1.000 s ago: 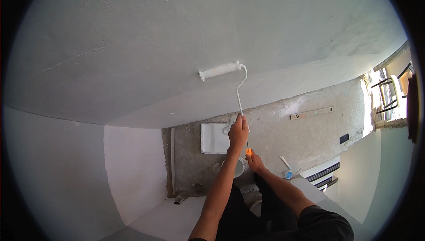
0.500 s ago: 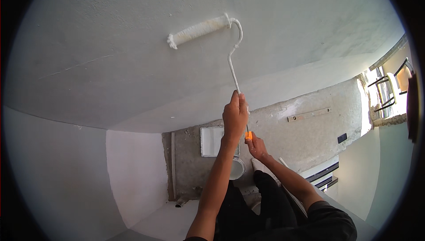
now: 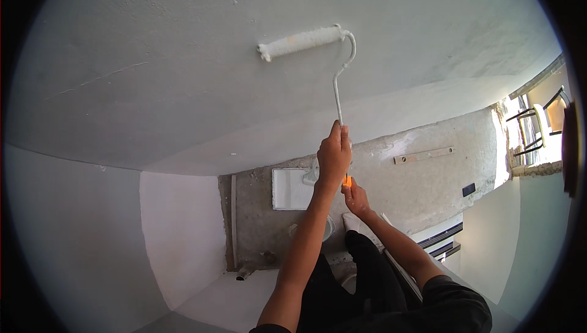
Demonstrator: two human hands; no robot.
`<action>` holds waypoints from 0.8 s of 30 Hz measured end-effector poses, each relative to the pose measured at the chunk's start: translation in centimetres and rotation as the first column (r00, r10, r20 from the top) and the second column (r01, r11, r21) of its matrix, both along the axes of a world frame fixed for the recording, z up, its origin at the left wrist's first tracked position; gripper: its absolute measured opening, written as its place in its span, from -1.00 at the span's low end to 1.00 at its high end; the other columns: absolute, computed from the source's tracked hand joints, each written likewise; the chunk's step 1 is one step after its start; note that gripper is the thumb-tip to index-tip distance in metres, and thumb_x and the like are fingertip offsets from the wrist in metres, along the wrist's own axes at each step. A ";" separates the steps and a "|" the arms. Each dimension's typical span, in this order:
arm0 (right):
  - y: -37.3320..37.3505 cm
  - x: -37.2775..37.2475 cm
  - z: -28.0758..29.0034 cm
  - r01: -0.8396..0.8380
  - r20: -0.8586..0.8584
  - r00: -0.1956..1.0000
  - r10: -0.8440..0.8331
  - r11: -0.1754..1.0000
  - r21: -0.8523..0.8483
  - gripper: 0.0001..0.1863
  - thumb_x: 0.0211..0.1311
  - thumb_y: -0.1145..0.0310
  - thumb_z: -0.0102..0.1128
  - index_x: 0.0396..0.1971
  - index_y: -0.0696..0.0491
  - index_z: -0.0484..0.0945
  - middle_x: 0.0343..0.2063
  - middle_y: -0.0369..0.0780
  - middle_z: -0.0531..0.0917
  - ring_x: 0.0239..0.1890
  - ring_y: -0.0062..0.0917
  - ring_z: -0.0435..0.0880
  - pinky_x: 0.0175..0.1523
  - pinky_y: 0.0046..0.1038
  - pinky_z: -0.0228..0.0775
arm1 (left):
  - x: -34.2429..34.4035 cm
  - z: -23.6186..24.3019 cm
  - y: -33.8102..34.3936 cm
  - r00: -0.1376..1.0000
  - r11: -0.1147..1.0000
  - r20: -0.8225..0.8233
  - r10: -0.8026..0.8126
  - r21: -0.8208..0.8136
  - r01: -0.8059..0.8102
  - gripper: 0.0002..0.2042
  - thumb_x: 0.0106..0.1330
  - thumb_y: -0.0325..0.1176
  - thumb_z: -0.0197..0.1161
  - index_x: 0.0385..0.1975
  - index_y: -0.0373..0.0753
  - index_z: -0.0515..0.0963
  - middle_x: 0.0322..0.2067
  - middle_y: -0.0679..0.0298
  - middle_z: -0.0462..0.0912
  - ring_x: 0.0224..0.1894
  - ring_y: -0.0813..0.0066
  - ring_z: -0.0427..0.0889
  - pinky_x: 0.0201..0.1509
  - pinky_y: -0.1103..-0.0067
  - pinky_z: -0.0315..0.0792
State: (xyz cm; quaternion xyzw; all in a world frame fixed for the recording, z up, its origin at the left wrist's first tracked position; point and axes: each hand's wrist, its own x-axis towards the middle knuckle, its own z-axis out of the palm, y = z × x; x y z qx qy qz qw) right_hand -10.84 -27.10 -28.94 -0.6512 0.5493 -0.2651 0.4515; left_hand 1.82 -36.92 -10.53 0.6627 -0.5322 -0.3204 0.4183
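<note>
We've got a paint roller w/ fuzzy white cylindrical sleeve up against the smooth grey wall; it looks to be touching, though exact contact is hard to tell. Sleeve is slightly tilted, R end higher. From that R end, the bent white-coated metal rod curves down to both hands.

L hand: fingers wrapped round the rod, partway down. R hand: just below L, fingers curled round the bright orange grip; most of grip hidden in the fist, so we can't tell its full shape.

Below, on the rough grey concrete floor, we see a shallow white rectangular tray left of L hand, w/ a whitish item at its R side, partly hidden, kind unclear. Round pale bucket is mostly behind L forearm. Off to the right, well apart from hands: long flat pale bar w/ round holes and small dark rectangular obj.. Narrow pale strip lies left of tray.
</note>
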 end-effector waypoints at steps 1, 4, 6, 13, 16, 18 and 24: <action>2.0 -0.1 -2.2 -0.007 0.005 1.000 0.007 1.000 0.008 -0.70 0.47 0.16 -0.15 -0.21 0.14 0.34 -0.51 -0.05 0.64 -0.37 -0.01 0.65 -0.29 -0.14 0.45 | 0.2 -3.0 1.1 1.000 0.998 0.003 0.006 0.059 -0.006 -0.61 0.55 -0.04 -0.20 -0.26 -0.25 0.39 -0.68 0.26 0.51 -0.63 0.36 0.57 -0.47 0.46 0.42; 7.4 -0.4 -6.9 -0.029 -0.041 0.998 0.037 0.981 0.190 -0.66 0.46 0.13 -0.14 -0.20 0.15 0.34 -0.49 -0.03 0.63 -0.35 -0.02 0.65 -0.27 -0.13 0.44 | 0.7 -10.4 4.2 1.000 0.969 -0.014 0.019 0.247 -0.015 -0.64 0.52 -0.05 -0.18 -0.05 -0.17 0.43 -0.59 0.13 0.63 -0.44 0.01 0.66 -0.37 0.19 0.47; 9.8 -1.6 -8.1 -0.019 -0.025 0.999 0.027 0.956 0.294 -0.63 0.47 0.10 -0.16 -0.19 0.16 0.35 -0.47 -0.03 0.64 -0.33 -0.03 0.65 -0.25 -0.13 0.44 | 0.1 -14.0 5.4 0.999 0.955 -0.051 0.020 0.297 -0.004 -0.63 0.52 -0.03 -0.19 -0.05 -0.17 0.44 -0.58 0.12 0.63 -0.43 0.01 0.67 -0.35 0.18 0.48; 12.5 -3.2 -7.9 -0.010 -0.075 0.997 0.035 0.951 0.309 -0.63 0.45 0.10 -0.12 -0.18 0.17 0.36 -0.45 0.01 0.63 -0.33 0.03 0.63 -0.24 -0.09 0.42 | -1.3 -14.6 8.0 0.988 0.973 -0.125 0.095 0.222 -0.065 -0.64 0.54 -0.07 -0.14 -0.30 -0.26 0.39 -0.67 0.24 0.52 -0.61 0.39 0.58 -0.51 0.47 0.43; 10.7 -1.3 -3.6 -0.092 -0.027 0.995 0.100 0.973 0.211 -0.66 0.43 0.13 -0.09 -0.19 0.16 0.35 -0.45 0.04 0.61 -0.34 0.06 0.60 -0.28 -0.05 0.40 | 0.8 -8.8 9.2 0.977 0.985 -0.166 0.134 0.129 -0.113 -0.68 0.53 -0.10 -0.13 -0.22 -0.22 0.43 -0.61 0.14 0.62 -0.52 0.06 0.65 -0.48 0.31 0.46; 8.0 0.4 -0.2 -0.121 -0.043 0.991 0.127 0.986 0.112 -0.68 0.42 0.15 -0.07 -0.20 0.15 0.35 -0.46 0.05 0.61 -0.35 0.07 0.60 -0.29 -0.05 0.39 | 2.3 -2.2 8.5 0.987 0.994 -0.120 0.104 -0.020 -0.107 -0.70 0.53 -0.15 -0.11 -0.32 -0.24 0.42 -0.66 0.16 0.57 -0.59 0.13 0.62 -0.52 0.36 0.42; -2.1 10.1 12.5 -0.187 -0.013 0.982 0.189 0.961 -0.204 -0.70 0.39 0.14 -0.01 -0.24 0.12 0.35 -0.58 0.02 0.58 -0.51 0.06 0.56 -0.42 -0.05 0.36 | 10.1 15.2 2.4 0.994 0.914 -0.007 0.106 -0.393 -0.101 -0.69 0.55 -0.23 -0.13 -0.43 -0.26 0.37 -0.77 0.28 0.46 -0.74 0.51 0.52 -0.63 0.60 0.35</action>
